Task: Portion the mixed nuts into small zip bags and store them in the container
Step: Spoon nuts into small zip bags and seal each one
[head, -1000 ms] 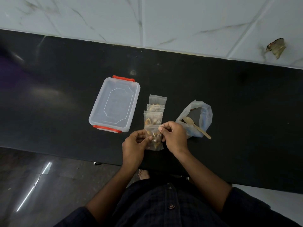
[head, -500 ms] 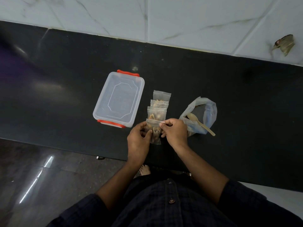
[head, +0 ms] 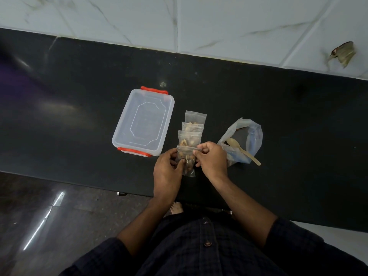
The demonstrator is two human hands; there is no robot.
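Small zip bag [head: 187,159] of nuts lifted slightly nearer the person than a second ago, left hand [head: 166,172] fingers pinching its side, right hand [head: 212,157] fingers pinching its top seal, above the dark worktop [head: 278,116], beside the clear container [head: 143,121].

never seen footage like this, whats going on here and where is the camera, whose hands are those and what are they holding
There is no machine here. A person wears a camera on the head, so the single picture looks down past their dark shirt at their own two bare hands.

They stand at a black counter against a white tiled wall. The left hand and right hand both pinch a small zip bag of nuts; the right fingers are at its top edge, which looks like sealing it.

Just beyond it lie three more small bags in an overlapping row. To the left is a clear container with red clips, lid on. To the right is a larger plastic bag with a wooden spoon resting in it.
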